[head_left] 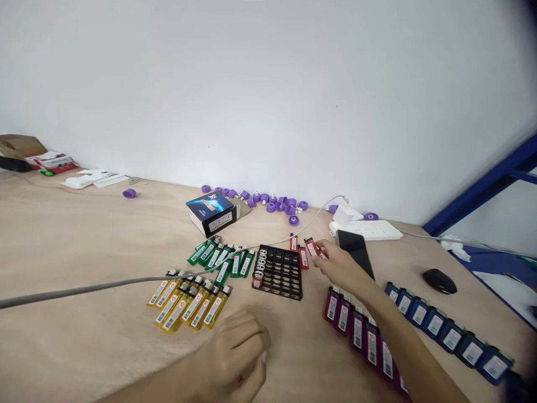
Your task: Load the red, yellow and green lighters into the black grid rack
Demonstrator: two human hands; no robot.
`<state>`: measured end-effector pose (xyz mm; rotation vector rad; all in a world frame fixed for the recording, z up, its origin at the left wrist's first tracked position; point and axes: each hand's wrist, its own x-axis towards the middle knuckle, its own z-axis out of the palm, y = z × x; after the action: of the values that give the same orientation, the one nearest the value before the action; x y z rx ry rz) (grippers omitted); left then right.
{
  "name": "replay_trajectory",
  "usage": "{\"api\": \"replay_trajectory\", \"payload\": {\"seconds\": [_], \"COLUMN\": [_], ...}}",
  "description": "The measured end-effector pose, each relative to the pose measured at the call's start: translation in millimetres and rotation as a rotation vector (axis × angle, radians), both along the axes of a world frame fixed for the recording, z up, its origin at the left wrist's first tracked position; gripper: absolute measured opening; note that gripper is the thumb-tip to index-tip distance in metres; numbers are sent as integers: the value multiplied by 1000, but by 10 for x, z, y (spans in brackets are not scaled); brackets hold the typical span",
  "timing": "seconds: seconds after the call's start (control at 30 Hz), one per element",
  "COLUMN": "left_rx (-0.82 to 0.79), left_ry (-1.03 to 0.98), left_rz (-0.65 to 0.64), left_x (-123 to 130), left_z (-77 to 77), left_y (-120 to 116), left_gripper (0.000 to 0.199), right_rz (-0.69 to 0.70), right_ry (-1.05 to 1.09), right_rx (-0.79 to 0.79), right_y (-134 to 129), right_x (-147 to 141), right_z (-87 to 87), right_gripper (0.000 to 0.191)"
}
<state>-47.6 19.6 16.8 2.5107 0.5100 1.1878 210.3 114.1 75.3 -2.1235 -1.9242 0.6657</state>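
Note:
My right hand (334, 262) reaches across the table, its fingers closed on a red lighter (311, 247). Other red lighters (303, 258) lie by its fingertips. Just left of them is a black gridded tray (289, 288), with several lighters standing in its left column, only their metal tops showing. Closer to me, my left hand (241, 355) hovers near the table, fingers curled in and slightly blurred, with nothing seen in them. Yellow lighters (193, 305) and green lighters (222, 260) lie beyond it to the left. My right forearm partly hides a row of purple lighters (357, 331).
A grey cable (126, 281) crosses above the lighters. Behind stand a dark blue box (213, 210) and several purple caps (271, 207). On the right are a power strip (377, 229), a phone (356, 251), a black mouse (439, 281) and blue lighters (434, 324).

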Motion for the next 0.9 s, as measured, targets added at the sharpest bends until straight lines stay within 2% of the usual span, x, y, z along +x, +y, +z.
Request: {"api": "replay_trajectory", "payload": {"seconds": [0.03,0.1,0.17,0.2,0.27,0.4,0.5,0.6,0.73,0.9], "left_rx": [-124,-460,-799,-928,-1051,-1126,-1142,-1093,-1240,-1335], "left_ry": [24,42,-20,-74,-156,-183,-146,-86,-164,-257], "left_rz": [-16,15,15,-10,-90,-94,-97,-36,-57,-70], "left_x": [18,60,101,117,140,160,163,162,176,190], "left_z": [-11,-43,-75,-84,-84,-32,6,6,-24,3], "left_y": [-37,-111,-157,-163,-141,-57,-38,-43,-30,2], "left_gripper": [16,8,18,27,40,40,33,33,42,45], "right_rz": [27,78,120,130,179,208,219,235,244,195], "right_ry": [126,685,1103,1229,1334,1391,1377,1180,855,759], "right_rx": [-16,-95,-185,-227,-292,-226,-192,-85,90,126], "right_y": [-121,-419,-743,-892,-1126,-1313,-1336,-1359,-1367,-1368], "right_x": [-40,-163,-322,-403,-548,-725,-767,-758,-719,-695], "right_z": [26,8,-98,-173,-341,-640,-759,-753,-669,-712], "right_gripper": [28,32,46,52,52,43,40,35,29,34]}}
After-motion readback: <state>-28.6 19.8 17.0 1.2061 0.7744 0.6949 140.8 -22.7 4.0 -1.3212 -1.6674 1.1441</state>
